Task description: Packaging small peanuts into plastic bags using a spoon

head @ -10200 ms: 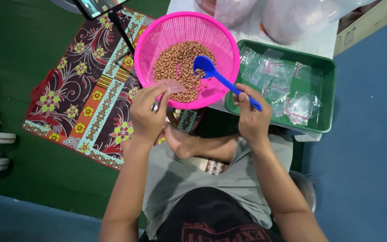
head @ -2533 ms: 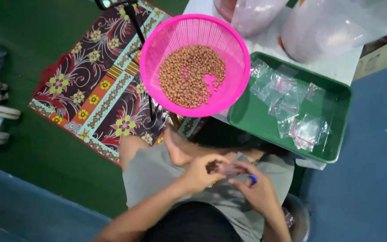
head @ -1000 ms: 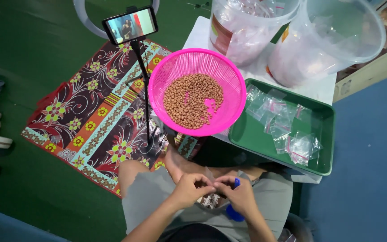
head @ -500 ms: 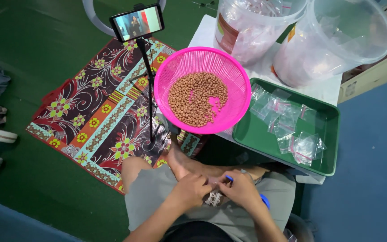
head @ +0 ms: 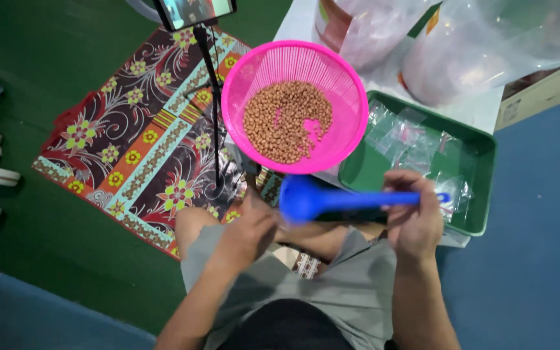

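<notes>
One blue scoop (head: 332, 199) in right hand (head: 415, 217)

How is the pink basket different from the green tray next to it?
The pink basket is round with mesh walls; the green tray is rectangular with solid walls. The pink basket holds a heap of brown nuts; the green tray holds small clear plastic bags. Both look like plastic and sit open side by side, ahead of the right hand holding a blue scoop.
</notes>
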